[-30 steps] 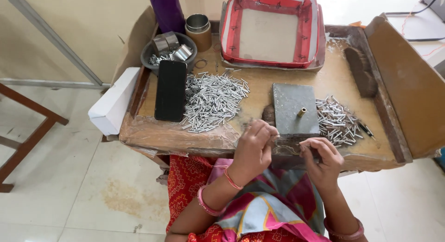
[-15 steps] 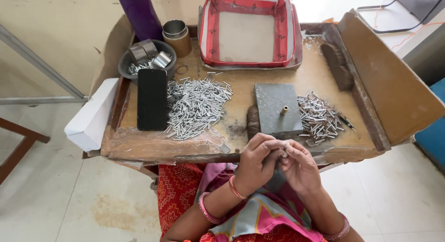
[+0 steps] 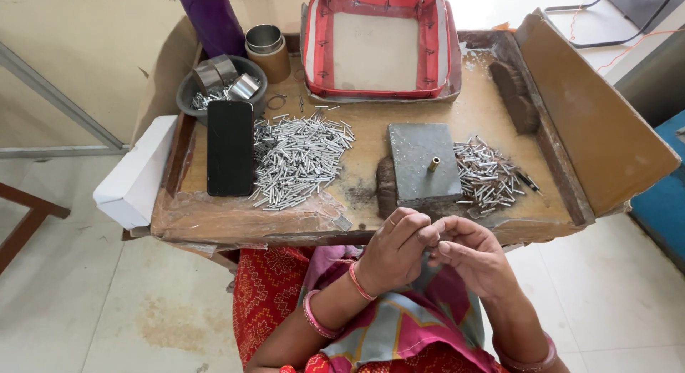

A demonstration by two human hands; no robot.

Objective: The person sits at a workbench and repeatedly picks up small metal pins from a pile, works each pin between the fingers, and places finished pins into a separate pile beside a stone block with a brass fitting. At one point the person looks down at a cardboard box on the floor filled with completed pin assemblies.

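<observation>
both hands are being held together at the near table edge (image 3: 285, 234); left hand (image 3: 391, 250) and right hand (image 3: 471, 253) fingertips are being pinched on something too small to identify, with the grey block (image 3: 422, 164) lying just beyond.

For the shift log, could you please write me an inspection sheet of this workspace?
Surface: worn wooden tray table, dusty.
Job's things: large pile of metal pins; smaller pile; grey block with a brass peg.
Clutter: black phone, bowl of metal rings, red-rimmed tray, brush.
Hands: left hand and right hand together at the table edge; what they pinch is too small to tell.
Cables: thin wires on the floor.
Surroundings: tiled floor.
</observation>
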